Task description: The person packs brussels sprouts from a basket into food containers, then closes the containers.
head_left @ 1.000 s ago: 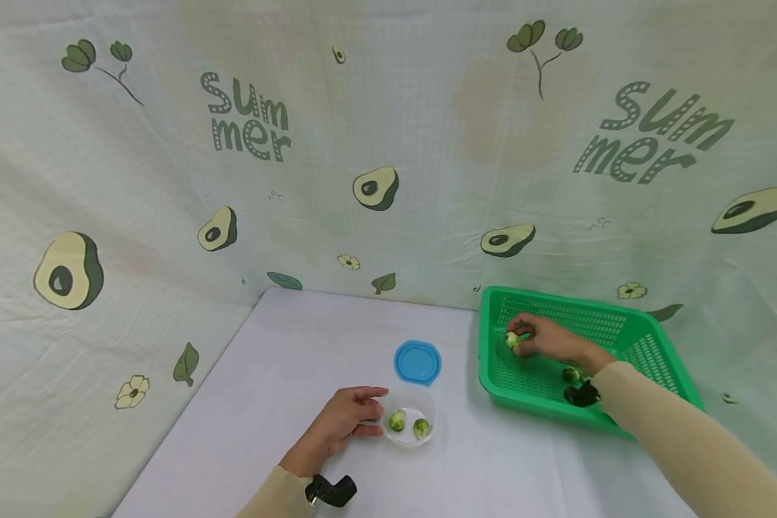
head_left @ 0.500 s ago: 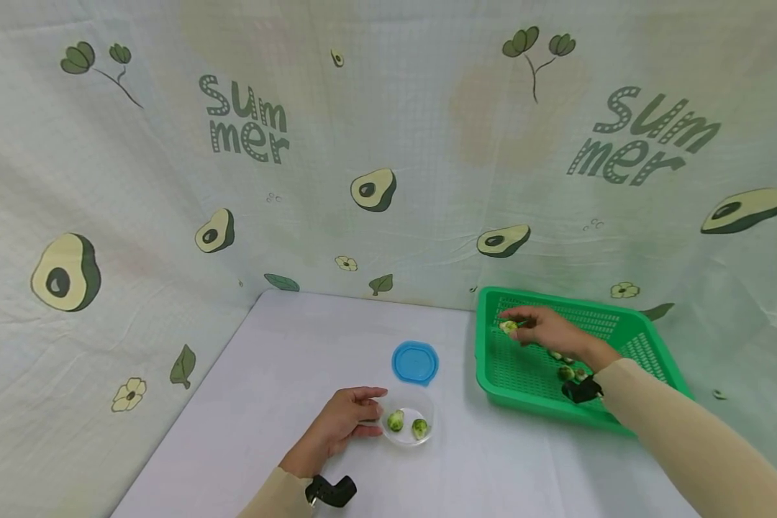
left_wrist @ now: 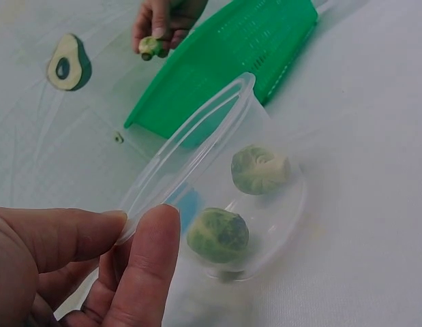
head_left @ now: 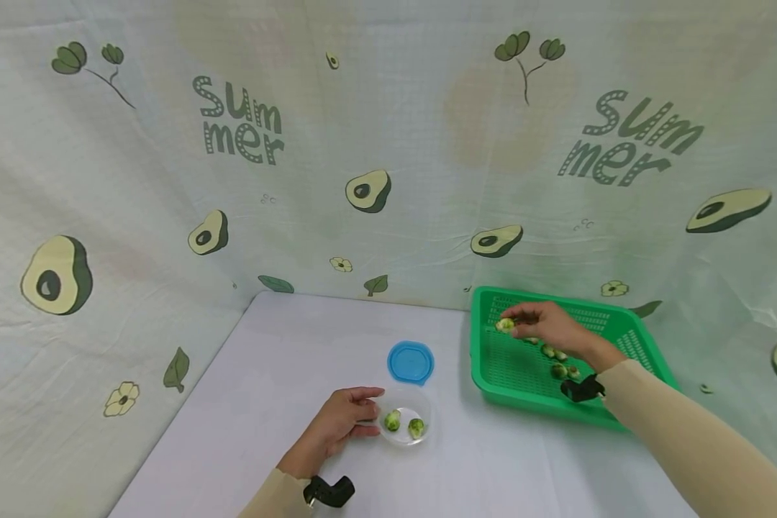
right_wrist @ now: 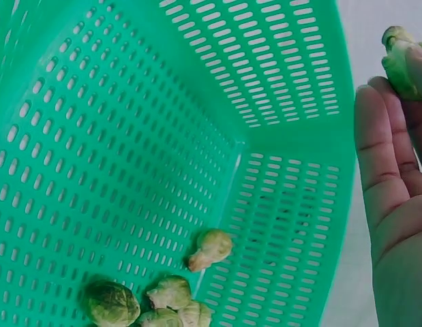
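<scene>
My left hand pinches the rim of a clear round plastic container between thumb and fingers. Inside the container lie two Brussels sprouts, one on the left and one on the right. Over the left part of the green basket, my right hand holds another Brussels sprout between thumb and fingertips. In the right wrist view this held sprout appears beside the basket's rim. More Brussels sprouts rest on the basket floor.
Behind the container, a blue lid lies flat on the white-covered table. A printed cloth with avocados and lettering hangs along the table's back and left side. The perforated basket has raised walls.
My right hand has lifted the sprout up a little and shifted slightly left, uncovering several sprouts in the basket. The left hand keeps its hold on the container. The head view has turned slightly right.
</scene>
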### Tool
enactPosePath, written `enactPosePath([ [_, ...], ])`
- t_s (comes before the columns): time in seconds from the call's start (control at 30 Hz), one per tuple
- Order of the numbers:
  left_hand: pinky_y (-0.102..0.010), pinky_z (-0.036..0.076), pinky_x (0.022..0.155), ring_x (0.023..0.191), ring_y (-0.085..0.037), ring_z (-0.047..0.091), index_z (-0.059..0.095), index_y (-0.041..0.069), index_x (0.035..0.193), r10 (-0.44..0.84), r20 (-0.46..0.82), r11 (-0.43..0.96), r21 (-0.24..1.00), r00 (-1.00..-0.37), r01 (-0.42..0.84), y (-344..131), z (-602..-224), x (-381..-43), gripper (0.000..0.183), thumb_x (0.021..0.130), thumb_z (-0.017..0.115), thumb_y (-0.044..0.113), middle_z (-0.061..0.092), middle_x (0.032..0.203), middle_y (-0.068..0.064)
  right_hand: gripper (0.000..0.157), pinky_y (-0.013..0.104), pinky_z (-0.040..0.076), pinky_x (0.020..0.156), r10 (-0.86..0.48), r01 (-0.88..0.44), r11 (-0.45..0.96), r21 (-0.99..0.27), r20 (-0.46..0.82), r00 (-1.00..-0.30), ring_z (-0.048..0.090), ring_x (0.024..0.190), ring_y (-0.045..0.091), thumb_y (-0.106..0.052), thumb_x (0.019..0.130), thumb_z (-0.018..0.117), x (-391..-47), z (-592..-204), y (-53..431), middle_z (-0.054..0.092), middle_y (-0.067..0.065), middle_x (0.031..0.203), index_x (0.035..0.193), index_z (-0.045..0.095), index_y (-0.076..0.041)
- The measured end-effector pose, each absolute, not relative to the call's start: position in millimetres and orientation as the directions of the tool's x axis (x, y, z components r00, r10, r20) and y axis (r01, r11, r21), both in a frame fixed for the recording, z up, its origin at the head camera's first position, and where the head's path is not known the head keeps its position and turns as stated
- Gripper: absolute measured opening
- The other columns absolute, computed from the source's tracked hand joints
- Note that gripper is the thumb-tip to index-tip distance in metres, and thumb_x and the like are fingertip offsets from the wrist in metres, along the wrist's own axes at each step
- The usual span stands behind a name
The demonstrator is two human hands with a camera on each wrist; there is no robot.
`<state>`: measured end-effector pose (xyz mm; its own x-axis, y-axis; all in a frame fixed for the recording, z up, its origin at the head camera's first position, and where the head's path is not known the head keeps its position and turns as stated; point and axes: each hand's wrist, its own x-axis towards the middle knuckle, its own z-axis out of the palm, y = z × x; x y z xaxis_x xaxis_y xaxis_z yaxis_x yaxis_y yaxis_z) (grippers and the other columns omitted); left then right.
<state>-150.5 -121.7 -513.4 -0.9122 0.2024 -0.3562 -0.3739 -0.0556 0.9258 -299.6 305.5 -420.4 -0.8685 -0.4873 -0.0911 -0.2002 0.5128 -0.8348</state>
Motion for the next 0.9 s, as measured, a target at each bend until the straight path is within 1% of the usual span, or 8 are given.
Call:
enactPosePath([
  [0.1, -0.029, 0.067, 0.073, 0.077, -0.014, 0.068, 0.059, -0.009, 0.143, 0.209, -0.353, -0.058, 0.926, -0.912, -0.372, -121.5, -513.5, -150.2, 0.048, 0.096, 0.067, -0.004, 0.056, 0.098, -0.006, 0.048, 0.03, 0.061, 0.092, -0.467, -0.192, 0.509, -0.839, -0.082, -0.88, 0.062, 0.125, 0.033, -0.017, 0.101, 0.072, -295.8, -417.9, 305.3, 0.062, 0.023, 0.143, 0.143, 0.059, 0.001],
  [0.17, -0.03, 0.067, 0.073, 0.077, -0.015, 0.068, 0.059, -0.009, 0.144, 0.21, -0.353, -0.055, 0.927, -0.912, -0.372, -121.4, -513.5, -149.7, 0.048, 0.096, 0.067, -0.004, 0.056, 0.098, -0.006, 0.047, 0.029, 0.06, 0.094, -0.46, -0.195, 0.504, -0.841, -0.07, -0.885, 0.061, 0.129, 0.037, -0.017, 0.102, 0.072, -293.4, -415.8, 304.7, 0.062, 0.023, 0.142, 0.143, 0.059, 0.001],
  [0.23, -0.03, 0.067, 0.073, 0.077, -0.015, 0.069, 0.058, -0.009, 0.144, 0.208, -0.354, -0.052, 0.927, -0.912, -0.372, -121.3, -513.8, -149.3, 0.049, 0.096, 0.067, -0.004, 0.057, 0.098, -0.006, 0.045, 0.028, 0.061, 0.092, -0.45, -0.202, 0.508, -0.837, -0.058, -0.891, 0.063, 0.126, 0.033, -0.017, 0.101, 0.073, -291.2, -413.4, 303.7, 0.064, 0.023, 0.14, 0.141, 0.06, 0.0],
  [0.37, -0.031, 0.067, 0.073, 0.077, -0.015, 0.069, 0.058, -0.008, 0.144, 0.21, -0.358, -0.049, 0.926, -0.91, -0.375, -121.6, -514.3, -148.6, 0.049, 0.096, 0.067, -0.004, 0.057, 0.097, -0.006, 0.044, 0.028, 0.061, 0.089, -0.435, -0.212, 0.519, -0.828, -0.042, -0.9, 0.065, 0.116, 0.018, -0.019, 0.1, 0.074, -286.3, -406.7, 300.6, 0.066, 0.021, 0.136, 0.139, 0.063, -0.001],
  [0.53, -0.031, 0.067, 0.074, 0.081, -0.015, 0.068, 0.058, -0.009, 0.144, 0.22, -0.352, -0.06, 0.926, -0.91, -0.373, -121.5, -514.8, -148.6, 0.049, 0.096, 0.067, -0.004, 0.057, 0.097, -0.005, 0.046, 0.027, 0.059, 0.091, -0.418, -0.205, 0.501, -0.841, -0.028, -0.908, 0.064, 0.112, 0.008, -0.021, 0.101, 0.073, -278.6, -397.6, 297.4, 0.065, 0.022, 0.138, 0.141, 0.062, -0.001],
  [0.77, -0.03, 0.067, 0.074, 0.086, -0.014, 0.066, 0.057, -0.009, 0.145, 0.229, -0.35, -0.068, 0.925, -0.908, -0.373, -120.4, -514.3, -149.1, 0.05, 0.096, 0.067, -0.003, 0.057, 0.097, -0.005, 0.042, 0.027, 0.06, 0.087, -0.389, -0.208, 0.479, -0.853, 0.006, -0.921, 0.065, 0.108, 0.003, -0.022, 0.102, 0.072, -266.8, -387.5, 295.0, 0.065, 0.022, 0.137, 0.139, 0.064, -0.003],
  [0.83, -0.03, 0.067, 0.073, 0.086, -0.014, 0.066, 0.057, -0.009, 0.145, 0.23, -0.351, -0.07, 0.925, -0.908, -0.375, -120.1, -514.0, -149.0, 0.05, 0.096, 0.067, -0.003, 0.057, 0.097, -0.004, 0.042, 0.028, 0.061, 0.087, -0.386, -0.207, 0.476, -0.855, 0.009, -0.923, 0.066, 0.108, 0.004, -0.023, 0.102, 0.072, -264.3, -386.4, 294.5, 0.066, 0.02, 0.136, 0.139, 0.064, -0.004],
  [0.9, -0.03, 0.067, 0.073, 0.086, -0.014, 0.066, 0.057, -0.009, 0.145, 0.231, -0.351, -0.071, 0.924, -0.907, -0.376, -119.8, -514.1, -148.9, 0.05, 0.096, 0.067, -0.003, 0.057, 0.097, -0.004, 0.042, 0.029, 0.061, 0.086, -0.382, -0.204, 0.465, -0.862, 0.013, -0.924, 0.068, 0.108, 0.007, -0.023, 0.102, 0.073, -262.2, -385.9, 294.1, 0.067, 0.018, 0.135, 0.138, 0.065, -0.004],
])
